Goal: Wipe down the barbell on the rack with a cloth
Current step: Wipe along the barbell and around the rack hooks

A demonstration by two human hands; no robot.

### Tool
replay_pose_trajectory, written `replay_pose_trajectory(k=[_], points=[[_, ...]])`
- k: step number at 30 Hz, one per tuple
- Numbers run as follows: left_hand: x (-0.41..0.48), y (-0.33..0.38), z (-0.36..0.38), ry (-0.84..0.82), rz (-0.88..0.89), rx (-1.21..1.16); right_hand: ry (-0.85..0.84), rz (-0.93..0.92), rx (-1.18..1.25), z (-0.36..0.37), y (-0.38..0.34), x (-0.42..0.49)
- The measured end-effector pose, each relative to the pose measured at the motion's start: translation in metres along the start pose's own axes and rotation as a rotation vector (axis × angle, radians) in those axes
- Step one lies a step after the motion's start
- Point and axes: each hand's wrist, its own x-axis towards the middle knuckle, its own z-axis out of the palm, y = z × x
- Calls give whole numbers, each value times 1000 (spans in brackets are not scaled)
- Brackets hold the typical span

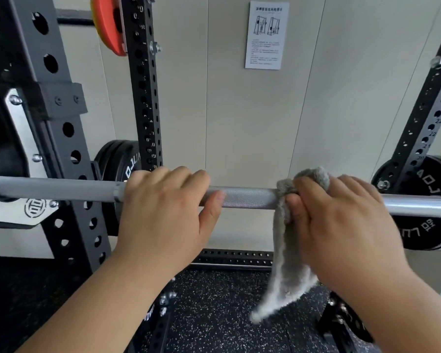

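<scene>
A silver barbell [250, 197] runs level across the black rack [69, 138], with a knurled middle part showing between my hands. My left hand [163, 210] grips the bar from above, fingers over the top and thumb underneath. To its right, my right hand [341, 220] holds a grey cloth [285, 250] wrapped around the bar. The cloth bunches above the bar and a long tail hangs down below it. The bar under both hands is hidden.
Black weight plates hang on the rack at the left [117, 164] and right [428, 200]. An orange plate [110, 24] is stored high on the left upright. A paper notice [266, 35] is on the wall behind. Speckled rubber flooring [214, 314] lies below.
</scene>
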Motion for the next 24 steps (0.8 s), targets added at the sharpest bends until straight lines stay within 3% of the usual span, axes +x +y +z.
replay_pose_trajectory(k=[5, 8, 14, 18, 21, 24], points=[[13, 9, -1, 14, -94, 3, 40, -85, 47, 18, -47, 5], [14, 9, -2, 1, -74, 18, -3, -158, 44, 14, -25, 9], [11, 13, -6, -18, -130, 19, 58, 68, 21, 0, 24, -9], [8, 52, 0, -50, -90, -41, 71, -22, 85, 13, -5, -2], [7, 68, 4, -61, -89, -55, 21, -88, 59, 6, 19, -5], [5, 62, 3, -72, -84, -76, -1, 75, 19, -6, 72, -17]])
